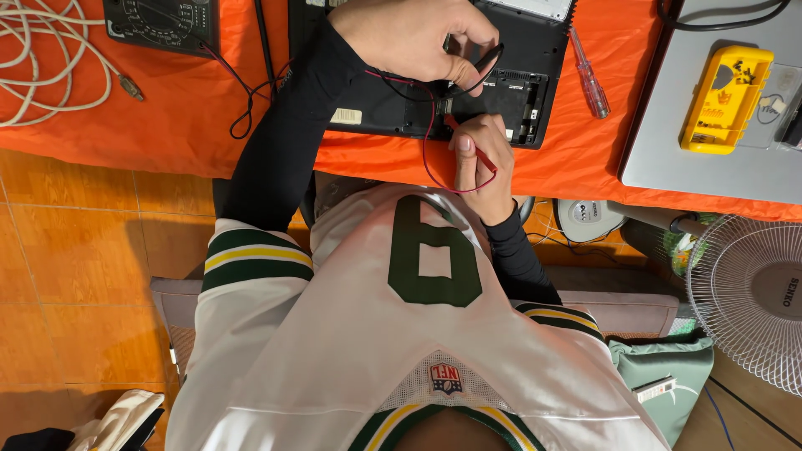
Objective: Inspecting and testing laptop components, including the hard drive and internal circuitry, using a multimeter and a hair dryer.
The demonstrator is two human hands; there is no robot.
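— As far as the head view shows, where do the hands stand?

— I see my left hand [413, 35] pinched shut on the black probe [490, 60] and my right hand [480, 159] closed around the red probe [484, 156]. Both tips point down into the opened black laptop [501, 96], which lies at the far middle of the orange table [184, 117].

— How far along?

— I'd judge it midway. The laptop's underside is already uncovered and both probes are at the board. I can't tell whether the tips actually touch metal, and the multimeter [163, 21] at the far left edge can't be read from here.

— Count for me.

— Two probes, one black and one red, each on its own lead. One multimeter. Two laptops: the open black one and a closed silver laptop [660, 142] by the right edge, with one yellow case [725, 100] lying on it. One screwdriver [590, 83] lies between the laptops. One coil of white cable [42, 67] is at the left, and one fan [752, 301] stands on the floor.
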